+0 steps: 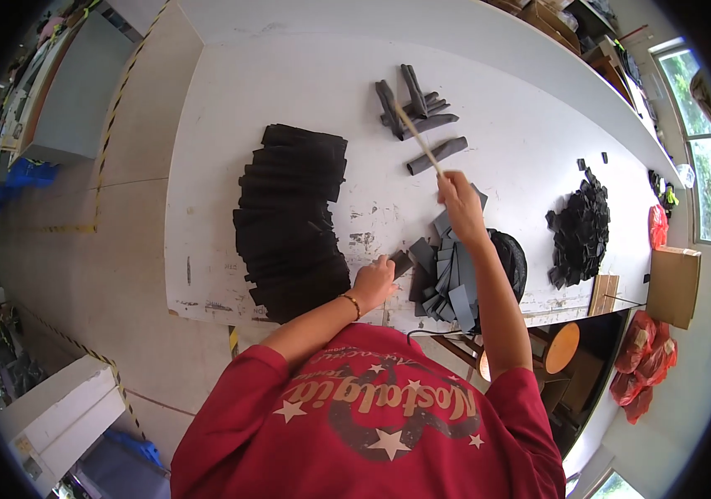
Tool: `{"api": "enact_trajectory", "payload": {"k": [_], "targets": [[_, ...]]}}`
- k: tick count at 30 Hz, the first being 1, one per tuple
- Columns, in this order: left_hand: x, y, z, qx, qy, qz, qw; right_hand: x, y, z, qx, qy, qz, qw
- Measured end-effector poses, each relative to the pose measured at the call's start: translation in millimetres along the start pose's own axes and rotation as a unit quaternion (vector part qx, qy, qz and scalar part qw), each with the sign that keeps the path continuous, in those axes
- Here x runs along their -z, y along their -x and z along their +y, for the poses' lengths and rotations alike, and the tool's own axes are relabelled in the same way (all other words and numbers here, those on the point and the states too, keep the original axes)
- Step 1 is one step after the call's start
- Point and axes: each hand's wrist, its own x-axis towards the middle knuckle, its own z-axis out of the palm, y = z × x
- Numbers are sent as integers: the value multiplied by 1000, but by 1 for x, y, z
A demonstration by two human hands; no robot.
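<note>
My right hand is raised over the white table and grips a thin wooden stick that points away toward a small heap of dark grey rolled pieces. My left hand rests near the table's front edge, its fingers on a dark grey flat strip. Between my hands lies a fanned pile of grey flat strips. A long stack of black sheets lies just left of my left hand.
A heap of small black offcuts lies at the table's right. A black round object sits behind my right forearm. A cardboard box, red bags and a wooden stool stand off the right end.
</note>
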Motion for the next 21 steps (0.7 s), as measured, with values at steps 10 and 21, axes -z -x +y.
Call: {"api": "enact_trajectory", "payload": {"k": [10,21], "targets": [[12,-14,13,37,195,40,979,127,123,38,95,244,14,965],[78,-18,26,12,271,-16,962,170,134,34,197,354,-52,913]]}}
